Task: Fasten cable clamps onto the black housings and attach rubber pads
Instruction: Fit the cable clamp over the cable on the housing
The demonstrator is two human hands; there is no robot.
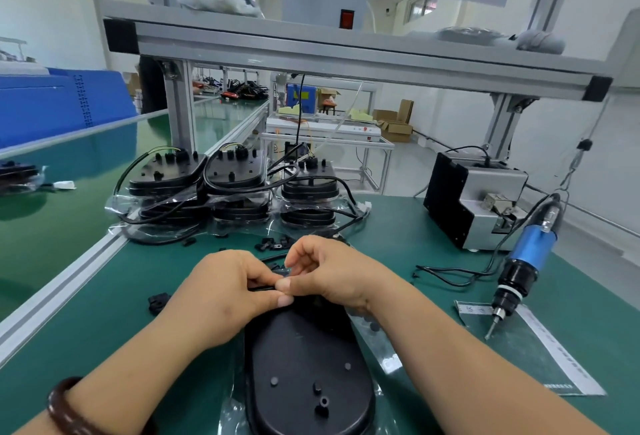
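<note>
Housing point(304, 358) lies on tabletop point(104, 313), long axis running away from the person. Left hand point(225, 292) and right hand point(332, 275) pinch cable point(263, 287) at its far end. Loose clamps point(273, 244) just beyond, nearer right hand.

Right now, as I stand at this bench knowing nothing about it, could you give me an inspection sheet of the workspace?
Surface: green bench mat.
Job's things: black housing lying below the hands; stacked housings at the back; loose cable clamps beyond the hands.
Clutter: electric screwdriver at right, tip on a grey bag; screw feeder box behind it.
Hands: left hand and right hand both pinch a thin black cable at the housing's far end.
Cables: screwdriver cord snakes across the mat; leads loop round the stacks.
Surroundings: aluminium shelf overhead; cardboard boxes on the floor beyond.
</note>
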